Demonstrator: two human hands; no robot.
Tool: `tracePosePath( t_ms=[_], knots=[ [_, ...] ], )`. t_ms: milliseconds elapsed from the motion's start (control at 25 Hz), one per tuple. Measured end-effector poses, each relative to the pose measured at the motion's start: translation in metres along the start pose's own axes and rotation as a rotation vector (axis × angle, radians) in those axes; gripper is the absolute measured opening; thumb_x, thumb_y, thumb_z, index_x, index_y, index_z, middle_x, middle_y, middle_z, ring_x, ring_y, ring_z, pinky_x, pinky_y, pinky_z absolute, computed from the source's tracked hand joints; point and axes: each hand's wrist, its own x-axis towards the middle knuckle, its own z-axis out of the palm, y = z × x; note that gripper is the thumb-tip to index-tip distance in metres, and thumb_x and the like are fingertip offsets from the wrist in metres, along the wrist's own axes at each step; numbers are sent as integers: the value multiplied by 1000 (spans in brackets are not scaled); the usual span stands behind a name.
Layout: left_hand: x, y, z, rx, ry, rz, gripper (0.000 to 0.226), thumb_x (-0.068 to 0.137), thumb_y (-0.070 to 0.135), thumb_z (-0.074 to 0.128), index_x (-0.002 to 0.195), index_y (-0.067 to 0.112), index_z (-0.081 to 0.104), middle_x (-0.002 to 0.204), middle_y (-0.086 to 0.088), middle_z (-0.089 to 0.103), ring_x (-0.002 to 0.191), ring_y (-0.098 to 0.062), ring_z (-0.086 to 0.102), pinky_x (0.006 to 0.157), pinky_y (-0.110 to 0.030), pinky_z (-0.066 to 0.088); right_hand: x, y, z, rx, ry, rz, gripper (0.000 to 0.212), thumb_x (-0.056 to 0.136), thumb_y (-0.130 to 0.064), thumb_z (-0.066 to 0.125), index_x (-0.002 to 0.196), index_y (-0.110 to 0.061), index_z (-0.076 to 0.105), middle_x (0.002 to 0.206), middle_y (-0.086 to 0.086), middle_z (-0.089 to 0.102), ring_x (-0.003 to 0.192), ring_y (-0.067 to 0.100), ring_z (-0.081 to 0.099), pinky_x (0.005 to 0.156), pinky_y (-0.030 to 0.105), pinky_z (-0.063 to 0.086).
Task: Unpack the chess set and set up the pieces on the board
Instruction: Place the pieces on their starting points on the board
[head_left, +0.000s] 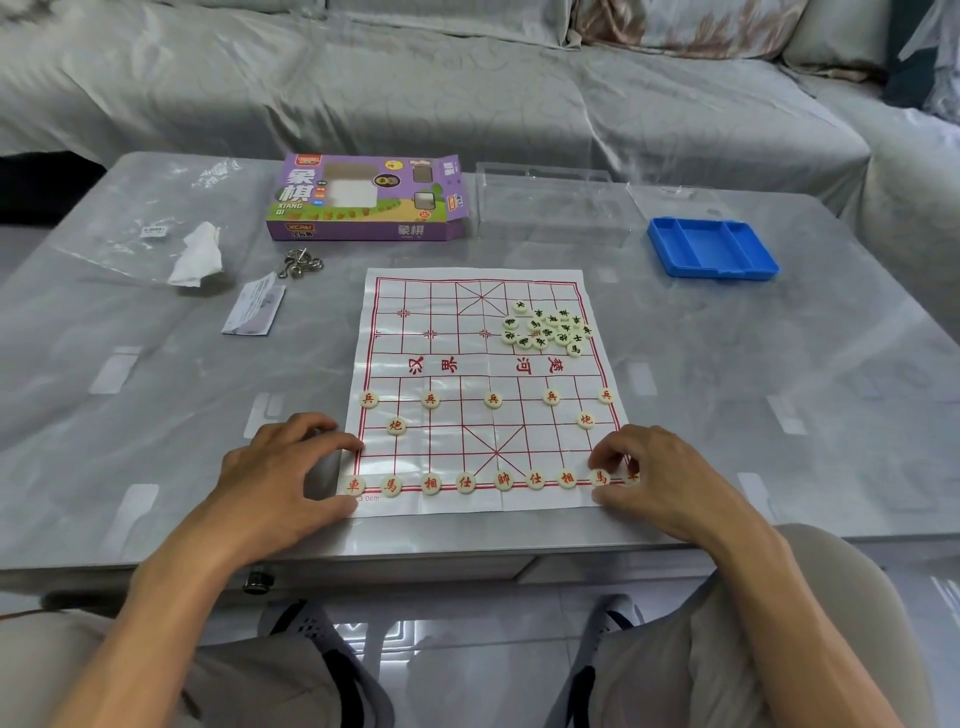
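Head view: right fingers (605, 457) curl down over the red pieces at the board's (488, 364) near right corner, apparently seating the last chariot; whether they pinch it cannot be told. Left hand (280, 467) rests curled at the board's near left edge, likely pinning the sheet flat, gripping nothing visible. Red row (465, 482) lies complete along the near edge. Black pile (550, 328) sits unsorted on the far right half, so that side remains to do. Box (363, 200) lies beyond the board.

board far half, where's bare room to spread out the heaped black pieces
Free: the far-left grid of the paper board, bordered by the river lettering and the heap of black pieces. Also free: rows between the red soldiers and the back rank. Crowded: far-right corner and near edge, by both hands.
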Motion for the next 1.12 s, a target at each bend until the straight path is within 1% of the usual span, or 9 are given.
tracePosePath(
  t_ms=[280, 400, 480, 560, 640, 720, 800, 960, 1120],
  knots=[
    [-4, 7, -6, -99, -1, -20, 54, 80, 52, 69, 129, 47, 47, 139, 22, 35, 131, -11, 34, 106, -38, 32, -1, -14, -1, 178, 174, -25, 9, 90, -34, 64, 98, -36, 61, 105, -21, 61, 89, 4, 56, 68, 17, 42],
    [-2, 23, -8, -172, 212, 6, 36, 88, 44, 62, 122, 36, 59, 135, 17, 47, 125, -12, 43, 105, -39, 37, -2, -31, -3, 301, 222, -65, 7, 91, -33, 62, 96, -38, 62, 102, -24, 60, 91, 0, 56, 67, 14, 39],
    [4, 49, -9, -165, 308, 137, 35, 92, 48, 47, 116, 30, 65, 127, 15, 58, 122, -12, 48, 102, -37, 38, 0, -38, 3, 156, 192, -78, 19, 93, -41, 57, 112, -41, 59, 114, -17, 55, 107, 4, 52, 80, 19, 43],
    [13, 78, -2, -72, 255, 278, 53, 90, 53, 28, 121, 28, 64, 132, 13, 58, 128, -13, 45, 107, -35, 30, 2, -42, 12, -40, 167, -108, 34, 95, -46, 49, 128, -37, 53, 127, -10, 55, 120, 13, 45, 94, 28, 40],
    [21, 101, 10, 43, 115, 336, 70, 87, 60, 10, 136, 32, 51, 149, 15, 41, 143, -11, 26, 117, -36, 12, 4, -45, 22, -162, 179, -184, 44, 94, -53, 36, 132, -35, 50, 130, -10, 58, 118, 16, 44, 95, 32, 38],
    [28, 111, 20, 98, 4, 324, 81, 82, 65, -3, 143, 35, 40, 158, 16, 22, 147, -5, 8, 121, -38, -3, 7, -45, 29, -248, 146, -217, 51, 91, -55, 27, 132, -34, 51, 132, -13, 58, 113, 16, 45, 91, 33, 38],
    [33, 116, 24, 125, -43, 320, 85, 80, 68, -7, 139, 33, 43, 159, 14, 20, 147, -3, 8, 121, -40, -5, 10, -43, 33, -272, 133, -200, 49, 91, -54, 30, 124, -34, 60, 135, -16, 57, 110, 18, 49, 89, 34, 42],
    [32, 119, 26, 123, -106, 315, 75, 86, 70, 2, 125, 31, 54, 150, 13, 36, 138, -3, 31, 120, -39, 0, 9, -45, 37, -360, 252, -209, 31, 83, -53, 50, 91, -35, 75, 107, -17, 72, 82, 13, 61, 65, 28, 51],
    [29, 118, 23, 105, -148, 295, 80, 82, 73, 3, 132, 31, 50, 156, 12, 28, 142, -4, 24, 120, -37, 2, 7, -46, 41, -337, 204, -203, 33, 83, -53, 51, 96, -32, 74, 111, -13, 71, 87, 15, 62, 70, 32, 53]
  ],
)
